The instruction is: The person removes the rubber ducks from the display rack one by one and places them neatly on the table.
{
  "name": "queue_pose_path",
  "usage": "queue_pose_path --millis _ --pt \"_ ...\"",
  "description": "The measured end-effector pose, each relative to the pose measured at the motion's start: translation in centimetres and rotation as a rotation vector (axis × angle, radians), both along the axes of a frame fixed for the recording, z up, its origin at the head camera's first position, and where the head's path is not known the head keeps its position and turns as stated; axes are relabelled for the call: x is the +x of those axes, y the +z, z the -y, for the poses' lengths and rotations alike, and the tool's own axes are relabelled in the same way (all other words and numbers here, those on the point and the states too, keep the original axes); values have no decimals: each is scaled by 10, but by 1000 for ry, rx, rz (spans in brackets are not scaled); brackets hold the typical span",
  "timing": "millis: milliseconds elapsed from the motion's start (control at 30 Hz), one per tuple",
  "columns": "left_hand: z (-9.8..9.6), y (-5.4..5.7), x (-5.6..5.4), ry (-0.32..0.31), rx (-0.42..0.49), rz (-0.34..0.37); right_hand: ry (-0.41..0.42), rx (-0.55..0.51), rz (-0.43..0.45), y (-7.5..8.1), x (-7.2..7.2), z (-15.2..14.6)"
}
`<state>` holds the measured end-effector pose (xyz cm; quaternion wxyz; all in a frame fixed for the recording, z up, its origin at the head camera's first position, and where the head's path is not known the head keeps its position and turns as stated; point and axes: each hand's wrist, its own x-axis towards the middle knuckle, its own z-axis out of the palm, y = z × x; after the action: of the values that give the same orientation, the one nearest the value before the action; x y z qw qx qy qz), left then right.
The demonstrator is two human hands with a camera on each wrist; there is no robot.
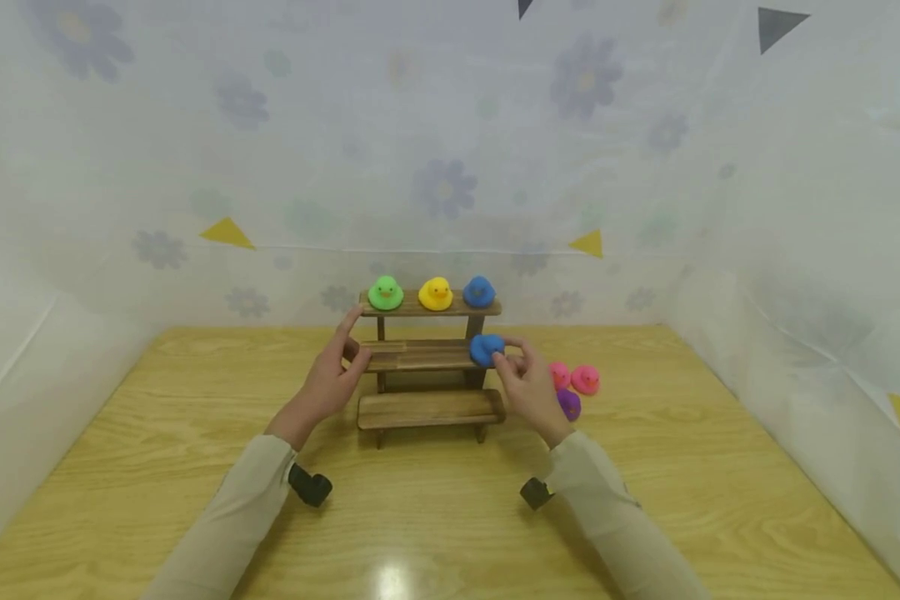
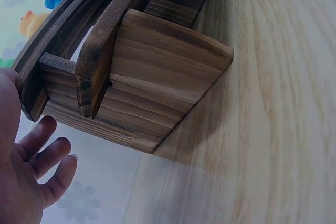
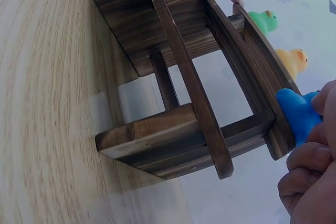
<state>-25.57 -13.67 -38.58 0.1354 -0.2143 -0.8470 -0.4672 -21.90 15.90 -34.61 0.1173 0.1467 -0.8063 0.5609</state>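
Clearly, the curled fingers of the right hand (image 1: 528,387) were pinching a small, rounded blue toy duck (image 1: 484,351) at the right end of the middle shelf of a brown, three-tier wooden stand (image 1: 431,410), although I could not tell whether its base was resting there. The left hand (image 1: 330,379), with thumb and index finger spread well apart, was touching the stand's left side and had hold of no duck. Above sat a green duck (image 1: 386,294), a yellow duck (image 1: 436,295) and another blue duck (image 1: 479,292), while two pink ducks (image 1: 586,381) and a purple duck (image 1: 569,404) were on the yellowish wooden tabletop (image 1: 435,533).
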Motion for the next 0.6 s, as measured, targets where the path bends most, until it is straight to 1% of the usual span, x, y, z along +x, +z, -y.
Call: queue_pose_path --millis 267,400,600 --pt "0 0 -1 4 -3 -8 -28 7 16 -2 -2 -10" --pt "0 1 -1 1 -1 -1 -51 24 -1 -3 -1 -16" --pt "0 0 0 2 3 -2 -65 31 10 -3 -1 -23"
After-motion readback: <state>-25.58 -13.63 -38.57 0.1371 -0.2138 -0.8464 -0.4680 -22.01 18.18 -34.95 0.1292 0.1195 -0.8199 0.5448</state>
